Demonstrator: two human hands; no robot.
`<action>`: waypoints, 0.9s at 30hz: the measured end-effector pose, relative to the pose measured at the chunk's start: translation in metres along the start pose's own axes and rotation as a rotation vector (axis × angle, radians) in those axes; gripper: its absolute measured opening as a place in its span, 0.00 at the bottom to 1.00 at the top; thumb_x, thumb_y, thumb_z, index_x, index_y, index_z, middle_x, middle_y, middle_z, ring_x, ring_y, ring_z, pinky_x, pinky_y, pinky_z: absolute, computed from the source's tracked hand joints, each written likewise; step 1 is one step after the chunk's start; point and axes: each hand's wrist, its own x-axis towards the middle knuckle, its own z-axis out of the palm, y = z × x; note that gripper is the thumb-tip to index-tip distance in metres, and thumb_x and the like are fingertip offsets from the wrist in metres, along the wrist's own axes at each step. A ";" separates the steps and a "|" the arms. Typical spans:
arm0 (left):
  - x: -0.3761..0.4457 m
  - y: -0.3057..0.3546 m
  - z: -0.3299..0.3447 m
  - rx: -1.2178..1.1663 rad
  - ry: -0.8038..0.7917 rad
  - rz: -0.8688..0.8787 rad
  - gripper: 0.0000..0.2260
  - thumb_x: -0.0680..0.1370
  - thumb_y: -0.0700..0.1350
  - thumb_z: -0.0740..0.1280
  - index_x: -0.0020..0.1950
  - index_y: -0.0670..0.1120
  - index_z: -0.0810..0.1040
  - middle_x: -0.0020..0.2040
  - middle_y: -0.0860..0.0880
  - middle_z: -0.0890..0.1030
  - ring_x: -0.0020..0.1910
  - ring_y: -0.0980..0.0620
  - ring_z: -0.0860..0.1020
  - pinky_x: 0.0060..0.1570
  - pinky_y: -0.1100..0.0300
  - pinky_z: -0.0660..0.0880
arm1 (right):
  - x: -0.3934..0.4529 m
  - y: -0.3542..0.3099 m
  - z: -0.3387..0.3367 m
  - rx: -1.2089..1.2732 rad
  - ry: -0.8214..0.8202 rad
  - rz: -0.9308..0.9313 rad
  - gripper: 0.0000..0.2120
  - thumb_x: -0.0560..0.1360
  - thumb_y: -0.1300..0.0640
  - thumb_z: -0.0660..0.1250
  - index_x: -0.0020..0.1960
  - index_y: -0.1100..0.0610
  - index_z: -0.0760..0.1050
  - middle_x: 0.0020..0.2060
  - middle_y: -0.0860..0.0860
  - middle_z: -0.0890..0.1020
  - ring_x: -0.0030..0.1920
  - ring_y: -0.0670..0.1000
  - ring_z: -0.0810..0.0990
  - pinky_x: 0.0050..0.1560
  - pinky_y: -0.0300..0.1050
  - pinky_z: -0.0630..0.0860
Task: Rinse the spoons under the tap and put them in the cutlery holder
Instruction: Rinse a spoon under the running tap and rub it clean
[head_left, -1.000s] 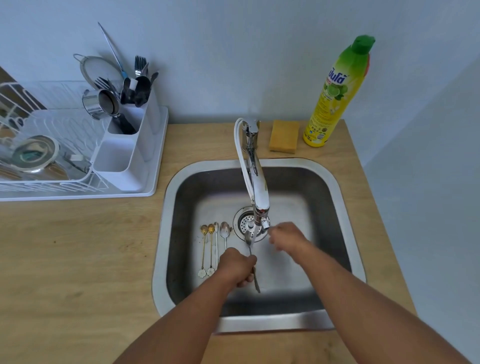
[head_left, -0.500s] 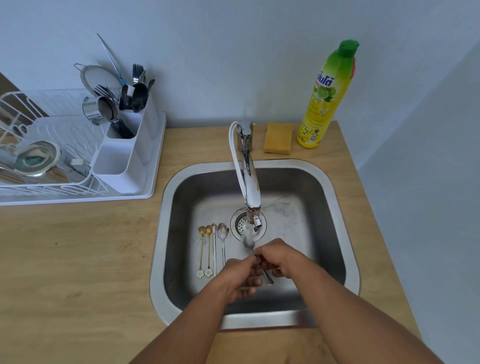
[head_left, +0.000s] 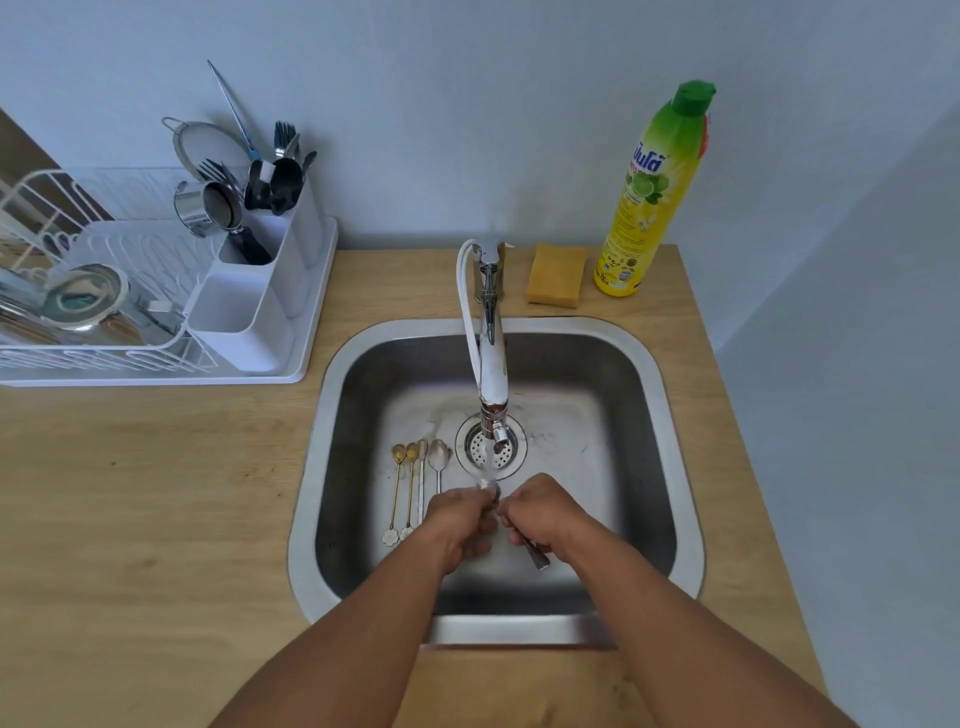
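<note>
Both hands met under the running tap (head_left: 491, 358): the right hand (head_left: 540, 512) gripped a spoon (head_left: 535, 553), and the left hand (head_left: 457, 519) seemingly pinched its bowl. At 9 o'clock lay 4 spoons (head_left: 415, 483); the cutlery holder (head_left: 260, 291) stood at 10 o'clock.

We hold one spoon (head_left: 535, 555) under the running tap (head_left: 492, 374), our left hand (head_left: 460, 525) at its bowl end and our right hand (head_left: 540, 517) gripping the handle, whose tip pokes out below. Four more spoons (head_left: 420, 483) lie side by side on the sink (head_left: 670, 467) floor, left of the drain (head_left: 506, 457). The white cutlery holder (head_left: 254, 312) stands on the dish rack (head_left: 104, 358). A sponge (head_left: 555, 275) and a soap bottle (head_left: 649, 208) sit behind the sink.
</note>
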 end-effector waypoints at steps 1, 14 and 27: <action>0.001 -0.001 0.002 -0.036 0.023 0.018 0.08 0.79 0.45 0.74 0.54 0.43 0.83 0.42 0.45 0.84 0.38 0.48 0.80 0.36 0.54 0.76 | -0.002 0.001 0.000 -0.009 0.004 -0.020 0.09 0.74 0.62 0.63 0.39 0.59 0.80 0.29 0.55 0.81 0.32 0.54 0.77 0.33 0.42 0.69; 0.014 -0.012 0.014 -0.231 0.126 0.080 0.07 0.81 0.42 0.70 0.46 0.44 0.86 0.36 0.44 0.87 0.32 0.51 0.82 0.31 0.58 0.76 | -0.003 0.017 0.009 0.091 0.136 -0.109 0.15 0.77 0.60 0.63 0.35 0.56 0.83 0.27 0.45 0.83 0.25 0.45 0.74 0.31 0.40 0.69; 0.026 0.004 -0.003 -0.168 0.013 0.043 0.07 0.78 0.48 0.75 0.47 0.45 0.85 0.39 0.51 0.88 0.34 0.52 0.84 0.43 0.54 0.81 | -0.011 0.013 0.045 0.221 0.247 -0.111 0.15 0.77 0.53 0.64 0.35 0.46 0.83 0.26 0.45 0.81 0.25 0.46 0.74 0.32 0.45 0.71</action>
